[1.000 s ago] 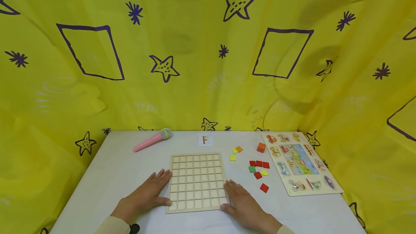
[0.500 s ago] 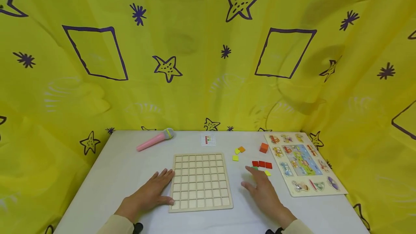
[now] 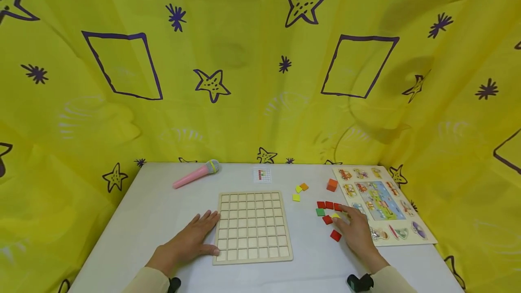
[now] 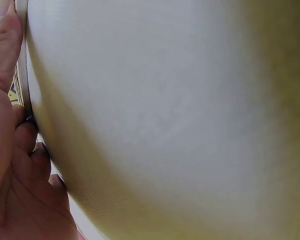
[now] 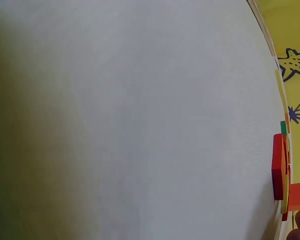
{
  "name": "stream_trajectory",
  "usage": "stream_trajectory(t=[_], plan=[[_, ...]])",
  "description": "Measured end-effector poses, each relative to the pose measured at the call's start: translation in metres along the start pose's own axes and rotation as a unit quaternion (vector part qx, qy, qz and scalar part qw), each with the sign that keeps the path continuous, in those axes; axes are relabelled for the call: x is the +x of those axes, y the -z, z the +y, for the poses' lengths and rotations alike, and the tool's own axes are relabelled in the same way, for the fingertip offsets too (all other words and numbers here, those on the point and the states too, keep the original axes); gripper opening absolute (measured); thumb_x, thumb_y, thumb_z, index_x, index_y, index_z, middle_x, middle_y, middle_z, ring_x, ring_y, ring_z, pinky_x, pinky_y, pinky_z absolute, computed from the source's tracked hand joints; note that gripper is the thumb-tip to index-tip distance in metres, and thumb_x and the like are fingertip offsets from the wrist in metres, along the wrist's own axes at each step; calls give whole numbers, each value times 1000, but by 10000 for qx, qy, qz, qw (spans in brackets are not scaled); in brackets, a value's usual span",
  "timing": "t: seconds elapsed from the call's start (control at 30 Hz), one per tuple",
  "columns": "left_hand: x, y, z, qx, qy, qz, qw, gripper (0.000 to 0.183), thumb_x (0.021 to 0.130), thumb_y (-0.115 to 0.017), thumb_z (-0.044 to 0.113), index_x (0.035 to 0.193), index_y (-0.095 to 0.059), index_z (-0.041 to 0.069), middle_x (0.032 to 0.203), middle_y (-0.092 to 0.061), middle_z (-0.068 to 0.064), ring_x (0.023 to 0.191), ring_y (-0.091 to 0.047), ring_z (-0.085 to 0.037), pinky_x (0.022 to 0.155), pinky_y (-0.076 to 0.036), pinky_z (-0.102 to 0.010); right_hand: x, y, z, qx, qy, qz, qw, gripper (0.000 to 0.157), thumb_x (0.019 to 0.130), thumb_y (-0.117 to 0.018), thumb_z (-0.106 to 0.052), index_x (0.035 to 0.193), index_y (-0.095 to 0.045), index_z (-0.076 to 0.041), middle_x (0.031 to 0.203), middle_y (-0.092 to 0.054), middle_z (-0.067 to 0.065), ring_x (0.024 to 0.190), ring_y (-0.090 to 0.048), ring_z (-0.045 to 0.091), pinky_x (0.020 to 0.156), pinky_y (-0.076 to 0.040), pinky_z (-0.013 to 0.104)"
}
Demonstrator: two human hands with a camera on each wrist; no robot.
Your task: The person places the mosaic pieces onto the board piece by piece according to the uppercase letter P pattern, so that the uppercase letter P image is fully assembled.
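A wooden grid board (image 3: 252, 227) lies on the white table. My left hand (image 3: 193, 241) rests along its left side, fingers extended and the thumb at its lower left edge; that hand (image 4: 25, 170) also shows beside the board in the left wrist view. To the right, my right hand (image 3: 358, 232) hovers at the loose tiles, index fingertip by a red tile (image 3: 338, 207) and thumb beside a yellow piece (image 3: 335, 215). No held thing shows; contact is unclear. Close by lie a green tile (image 3: 320, 212) and a nearer red tile (image 3: 335, 235).
A pink toy microphone (image 3: 195, 175) lies at back left, a small pattern card (image 3: 262, 175) behind the board. Orange cube (image 3: 332, 185) and picture puzzle board (image 3: 390, 234) stand right. Small yellow (image 3: 296, 198) and orange (image 3: 304, 186) pieces lie between. Yellow curtain surrounds the table.
My right hand has left the board's right edge and moved right to the loose tiles. My left hand stays at the board. The head view has shifted slightly.
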State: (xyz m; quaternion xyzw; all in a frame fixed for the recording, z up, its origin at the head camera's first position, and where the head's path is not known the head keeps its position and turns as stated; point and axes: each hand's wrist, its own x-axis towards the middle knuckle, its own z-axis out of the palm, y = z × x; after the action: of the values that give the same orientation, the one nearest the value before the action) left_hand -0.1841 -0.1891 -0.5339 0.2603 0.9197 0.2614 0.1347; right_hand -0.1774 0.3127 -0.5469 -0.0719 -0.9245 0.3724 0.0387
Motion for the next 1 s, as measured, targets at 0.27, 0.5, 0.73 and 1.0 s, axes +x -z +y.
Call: stream_trajectory(t=[0.27, 0.5, 0.73, 1.0], plan=[[3, -2, -2, 86, 74, -26, 9999, 109, 84, -77, 58, 163, -32, -2, 171, -32, -20, 161, -23, -42, 132, -12, -64, 6, -6, 4, -235, -17, -31, 9997, 47, 101, -70, -16, 142, -60, 2, 149, -54, 27, 140, -42, 47, 116, -41, 66], [4, 0, -1, 81, 83, -44, 9999, 109, 83, -79, 56, 163, -33, -3, 170, -33, -22, 160, -24, -44, 131, -13, -64, 7, -8, 3, -343, -69, -88, 9993, 38, 100, -71, -17, 133, -67, 2, 140, -60, 26, 135, -47, 47, 113, -42, 66], [4, 0, 0, 83, 24, -32, 10000, 109, 83, -80, 55, 162, -33, -4, 169, -34, -23, 159, -25, -45, 131, -14, -65, 5, -2, 3, -226, 209, -341, 9989, 23, 100, -67, -8, 121, -78, -7, 135, -64, 21, 132, -47, 44, 110, -42, 63], [3, 1, -1, 27, 37, -24, 10000, 109, 83, -80, 55, 162, -33, -3, 169, -34, -23, 159, -24, -45, 131, -14, -65, 3, 6, 5, 48, 214, -464, 9987, 39, 101, -68, -8, 138, -66, 0, 146, -56, 26, 136, -47, 47, 115, -38, 67]])
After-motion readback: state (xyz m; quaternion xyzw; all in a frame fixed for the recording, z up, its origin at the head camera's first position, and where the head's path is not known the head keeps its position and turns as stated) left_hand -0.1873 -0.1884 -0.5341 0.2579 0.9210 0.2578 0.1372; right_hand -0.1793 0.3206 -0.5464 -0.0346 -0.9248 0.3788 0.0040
